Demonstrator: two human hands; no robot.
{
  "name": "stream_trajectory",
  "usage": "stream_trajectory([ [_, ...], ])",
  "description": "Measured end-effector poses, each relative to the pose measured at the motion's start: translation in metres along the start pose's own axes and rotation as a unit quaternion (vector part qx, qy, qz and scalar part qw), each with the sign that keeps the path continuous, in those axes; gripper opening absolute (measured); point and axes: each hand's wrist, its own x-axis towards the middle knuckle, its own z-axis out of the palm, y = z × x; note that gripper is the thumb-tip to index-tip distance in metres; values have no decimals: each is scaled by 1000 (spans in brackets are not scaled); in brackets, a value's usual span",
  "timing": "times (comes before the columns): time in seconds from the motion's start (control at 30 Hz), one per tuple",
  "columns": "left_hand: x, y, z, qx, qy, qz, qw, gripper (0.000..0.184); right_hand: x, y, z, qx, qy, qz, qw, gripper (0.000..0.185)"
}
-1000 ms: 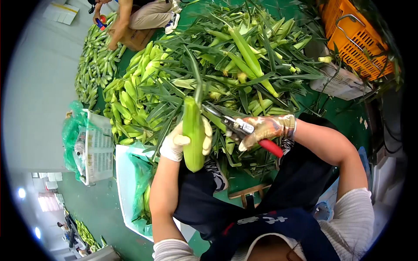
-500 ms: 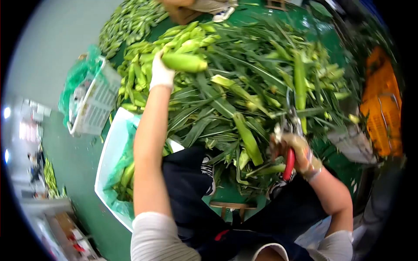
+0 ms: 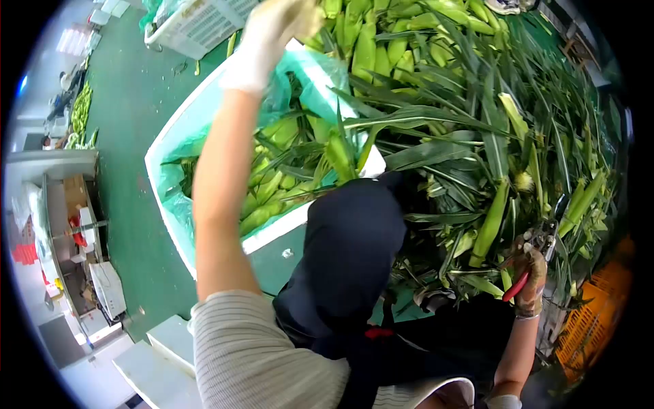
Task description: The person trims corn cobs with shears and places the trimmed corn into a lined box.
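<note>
My left hand (image 3: pixel 289 20), in a pale glove, is blurred at the top of the view, above the near end of the husked corn pile (image 3: pixel 402 51). Its fingers are smeared and whatever they hold is hidden. At the right, my right hand (image 3: pixel 530 266), in a patterned glove, is closed round pruning shears (image 3: pixel 516 286) with a red handle, their blades pointing up over the leaves. Left of the shears, a green corn ear (image 3: pixel 490 221) lies on the heap of long leaves (image 3: pixel 443 153).
A white foam box (image 3: pixel 178 112) lined with green film holds corn ears, beside my left knee. A white basket (image 3: pixel 197 31) stands beyond it. An orange crate (image 3: pixel 589 317) is at the lower right. Shelving (image 3: pixel 71 225) and white boxes (image 3: pixel 153 365) are at the left.
The view has swung left, bringing the foam box to the middle. The trimmed ear seen in my left hand earlier is no longer visible there. My right hand still holds the shears.
</note>
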Motion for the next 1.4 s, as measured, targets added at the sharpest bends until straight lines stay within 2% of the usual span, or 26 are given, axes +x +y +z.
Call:
stream_trajectory([
  [0.03,-45,-16,-19,-371,-5,-286,883,25,3,1,3,-5,2,3,1000,31],
  [0.07,-81,-14,-42,-352,-198,-334,852,32,5,2,5,-10,4,6,1000,33],
  [0.1,-126,-18,-33,-174,-218,-437,855,42,5,1,17,-12,6,-9,1000,34],
  [0.13,-163,-27,-21,-185,-255,-508,802,39,4,2,26,-13,10,-25,1000,35],
  [0.17,-196,-23,1,-105,-248,-480,835,36,7,10,23,-36,-26,-45,998,40],
  [0.2,-206,-31,20,-122,-292,-515,797,39,13,15,23,-34,-43,-35,998,42],
  [0.27,-210,-25,63,-352,-160,-634,670,57,20,19,34,-23,-42,-12,999,40],
  [0.33,-211,-18,98,-657,-87,-543,516,49,20,16,43,-25,-4,16,1000,37],
  [0.4,-187,29,109,-522,-57,-593,610,48,15,14,48,-36,11,2,999,37],
  [0.5,-176,41,90,-587,-40,-618,522,39,11,0,54,-48,0,11,999,33],
  [0.57,-174,52,62,-524,49,-611,591,44,5,-4,48,-110,-4,-25,994,30],
  [0.67,-172,66,10,-302,98,-491,811,47,5,-4,50,-199,52,-84,975,39],
  [0.7,-164,75,-3,-209,147,-438,862,52,1,-10,52,-296,36,-102,949,46],
  [0.77,-138,92,-21,-39,163,-261,951,56,-5,-6,59,-519,124,-266,803,57],
  [0.8,-117,110,-24,60,173,-180,967,57,-10,-22,71,-533,98,-228,809,69],
  [0.83,-94,131,-22,151,182,-93,967,58,-19,-48,89,-465,32,-195,863,74],
  [0.9,-49,165,-4,226,146,24,963,59,-21,-43,88,-517,64,-250,816,70],
  [0.93,-31,186,13,209,122,44,969,61,-25,-60,91,-453,10,-229,861,72],
  [0.97,-17,206,31,198,72,12,978,60,-22,-58,86,-445,13,-258,858,73],
  [1.03,7,226,70,190,43,85,977,59,-17,-50,77,-461,46,-217,859,85],
  [1.1,25,242,106,199,63,251,945,59,-26,-80,63,-369,-36,-116,922,99],
  [1.17,28,263,135,228,19,291,929,58,-17,-71,47,-318,17,-105,942,101],
  [1.2,27,267,151,261,-20,284,923,57,-10,-62,39,-267,44,-132,954,99],
  [1.3,10,287,188,292,-55,293,909,55,-8,-70,18,4,-106,-137,985,63],
  [1.37,3,287,201,292,-78,292,907,56,8,-56,2,-59,-121,-151,979,34],
  [1.4,3,285,204,279,-64,303,909,57,7,-57,0,-85,-112,-135,981,35],
])
